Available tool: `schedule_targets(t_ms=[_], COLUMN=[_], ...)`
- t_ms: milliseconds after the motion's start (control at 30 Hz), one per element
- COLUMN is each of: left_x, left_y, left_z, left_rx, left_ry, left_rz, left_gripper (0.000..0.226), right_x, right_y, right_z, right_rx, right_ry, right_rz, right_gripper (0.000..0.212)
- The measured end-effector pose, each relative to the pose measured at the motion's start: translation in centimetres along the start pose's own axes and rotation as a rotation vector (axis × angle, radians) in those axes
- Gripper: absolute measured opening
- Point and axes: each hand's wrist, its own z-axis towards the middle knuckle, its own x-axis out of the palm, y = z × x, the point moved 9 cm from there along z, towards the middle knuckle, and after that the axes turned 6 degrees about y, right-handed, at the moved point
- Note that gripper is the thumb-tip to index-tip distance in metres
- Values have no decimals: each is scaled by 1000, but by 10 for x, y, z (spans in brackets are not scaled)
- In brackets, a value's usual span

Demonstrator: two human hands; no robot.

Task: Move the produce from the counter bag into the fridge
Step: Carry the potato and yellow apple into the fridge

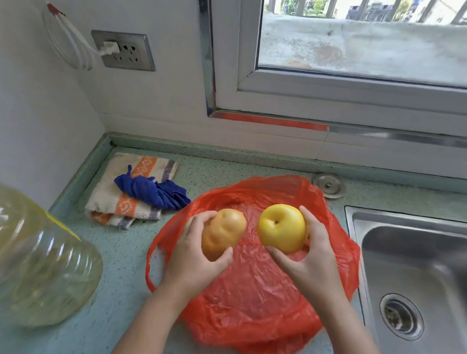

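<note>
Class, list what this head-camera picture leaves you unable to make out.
Head view:
The fridge: out of frame.
The plastic bottle: blurred, cut off by the left edge.
The sink: cut off by the right edge.
Fingers of the right hand: mostly hidden behind the yellow fruit.

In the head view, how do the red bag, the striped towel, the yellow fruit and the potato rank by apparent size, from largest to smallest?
1. red bag
2. striped towel
3. yellow fruit and potato: they look nearly alike, so I do not rank them. Both are held up, nearer the camera than the towel.
</note>
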Motion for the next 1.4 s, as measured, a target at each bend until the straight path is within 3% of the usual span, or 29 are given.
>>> schedule_targets(t_ms=[533,700,867,1033,1233,1400], left_x=[-18,9,37,66,100,134], left_y=[-69,-91,-123,-162,-210,-254], left_z=[-86,-119,-148,-186,-246,-325], left_rx=[333,431,533,627,751,848], left_ry=[301,428,568,697,807,899], left_rz=[-196,-246,-244,-253,-276,-304], left_gripper=[54,56,60,58,55,51], right_x=[-58,-77,-98,-123,-156,-177], right_y=[70,73,80,71,73,74], right_z=[-179,-242,-300,-363,-447,-542], right_rx=[122,202,259,325,321,414], right_ry=[-473,-613,-743,-919,-1122,-1257], right_rz=[47,45,48,-14,-19,-85], right_gripper=[86,88,74,87,79,86])
